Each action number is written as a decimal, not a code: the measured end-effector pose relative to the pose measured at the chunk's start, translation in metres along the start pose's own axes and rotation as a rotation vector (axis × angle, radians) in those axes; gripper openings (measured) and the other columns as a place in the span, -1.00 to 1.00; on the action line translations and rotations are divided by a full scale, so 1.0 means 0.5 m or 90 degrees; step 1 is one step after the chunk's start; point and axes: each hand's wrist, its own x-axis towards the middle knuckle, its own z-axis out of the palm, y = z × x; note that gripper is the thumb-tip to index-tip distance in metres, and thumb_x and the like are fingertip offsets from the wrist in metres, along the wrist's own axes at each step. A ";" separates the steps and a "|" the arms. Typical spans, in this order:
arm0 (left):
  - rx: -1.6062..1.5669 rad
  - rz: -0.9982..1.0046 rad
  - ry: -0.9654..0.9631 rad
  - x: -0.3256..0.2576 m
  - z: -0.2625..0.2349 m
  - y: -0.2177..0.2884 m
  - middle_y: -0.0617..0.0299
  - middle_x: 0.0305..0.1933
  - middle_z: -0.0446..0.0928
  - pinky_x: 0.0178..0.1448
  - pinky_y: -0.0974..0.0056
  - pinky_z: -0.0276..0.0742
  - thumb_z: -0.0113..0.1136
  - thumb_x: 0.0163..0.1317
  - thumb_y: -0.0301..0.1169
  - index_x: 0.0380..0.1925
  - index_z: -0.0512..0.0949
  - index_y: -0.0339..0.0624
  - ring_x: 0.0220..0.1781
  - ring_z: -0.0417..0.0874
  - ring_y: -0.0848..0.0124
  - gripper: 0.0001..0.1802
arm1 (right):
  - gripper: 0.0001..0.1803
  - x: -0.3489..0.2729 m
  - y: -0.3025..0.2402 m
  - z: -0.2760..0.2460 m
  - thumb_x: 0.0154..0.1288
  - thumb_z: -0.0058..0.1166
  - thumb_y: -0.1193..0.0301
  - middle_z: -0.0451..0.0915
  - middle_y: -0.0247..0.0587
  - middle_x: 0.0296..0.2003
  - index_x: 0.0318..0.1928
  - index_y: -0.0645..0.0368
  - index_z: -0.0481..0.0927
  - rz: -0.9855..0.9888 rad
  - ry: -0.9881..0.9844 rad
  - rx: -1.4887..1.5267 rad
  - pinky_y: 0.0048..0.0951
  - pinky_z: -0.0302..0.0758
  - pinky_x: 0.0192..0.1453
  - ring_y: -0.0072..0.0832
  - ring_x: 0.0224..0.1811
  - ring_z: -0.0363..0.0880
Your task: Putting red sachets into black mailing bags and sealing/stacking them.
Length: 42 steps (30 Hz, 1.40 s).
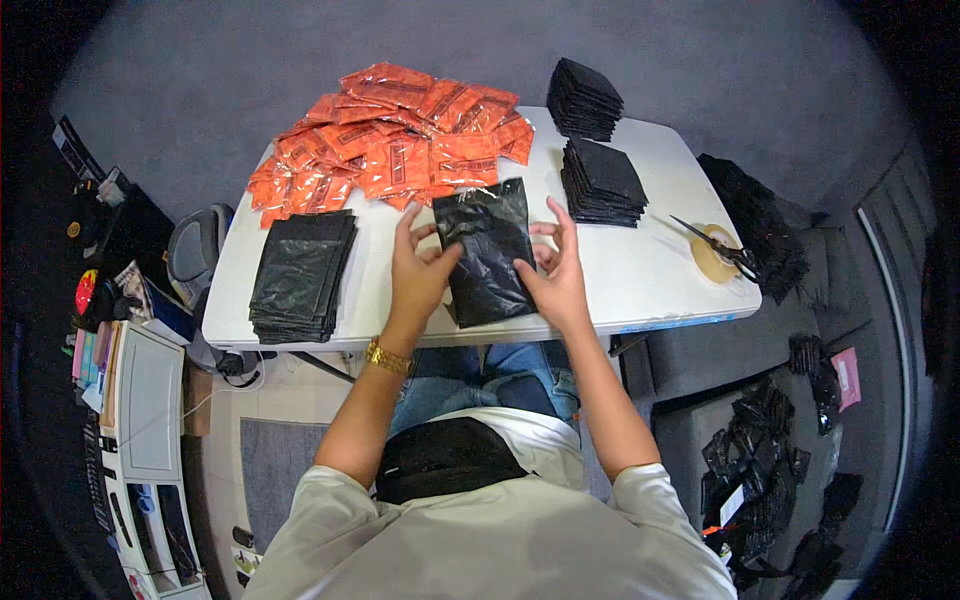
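Note:
A flat black plastic bag (488,265) is in front of me, over the near middle of the white table (390,325). My left hand (424,262) grips its left edge, with the thumb on the front face and the fingers partly spread behind. On the opposite edge my right hand (555,272) holds the bag in the same way, thumb in front and fingers curled. A stack of similar black bags (300,278) lies to the left of my left hand. Just beyond the held bag is a heap of orange packets in clear wrap (400,140).
Two stacks of folded black pieces, a nearer one (603,182) and a farther one (584,98), stand at the back right. Scissors (715,242) rest across a roll of clear tape (712,262) near the right edge. Dark bags (755,450) cover the grey sofa (690,370).

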 end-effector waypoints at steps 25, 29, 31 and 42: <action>0.005 0.245 -0.096 0.052 0.042 0.181 0.32 -0.10 0.63 0.12 0.40 0.52 0.14 0.69 -0.40 0.09 0.52 -0.28 -0.08 0.58 0.59 -0.83 | -0.85 0.103 -0.135 0.029 0.69 0.13 0.40 0.44 -0.55 -0.29 0.11 0.15 0.50 -0.132 0.155 0.238 -0.65 0.26 -0.25 -0.80 -0.30 0.29; -0.017 0.208 -0.079 0.039 0.051 0.166 0.28 -0.07 0.65 0.15 0.39 0.52 0.14 0.69 -0.41 0.07 0.51 -0.27 -0.03 0.59 0.60 -0.84 | -0.79 0.084 -0.135 0.048 0.59 0.32 0.37 0.46 -0.58 -0.46 -0.17 0.24 0.61 -0.093 0.124 -0.036 -0.60 0.27 -0.35 -0.81 -0.43 0.30; -0.029 0.203 -0.107 0.039 0.042 0.163 0.31 -0.07 0.64 0.15 0.40 0.50 0.14 0.68 -0.42 0.04 0.51 -0.26 -0.01 0.58 0.63 -0.86 | -0.57 0.092 -0.129 0.038 0.57 0.35 0.33 0.35 -0.62 -0.61 -0.49 0.19 0.54 -0.158 0.204 -0.097 -0.59 0.24 -0.44 -0.84 -0.53 0.25; -0.103 0.211 -0.017 0.065 0.042 0.151 0.36 -0.13 0.59 0.02 0.43 0.45 0.13 0.68 -0.44 0.02 0.52 -0.23 -0.13 0.48 0.67 -0.91 | -0.73 0.036 -0.115 0.067 0.67 0.14 0.35 0.42 -0.39 -0.50 -0.22 0.28 0.56 -0.123 0.131 -0.147 -0.41 0.28 -0.39 -0.66 -0.42 0.30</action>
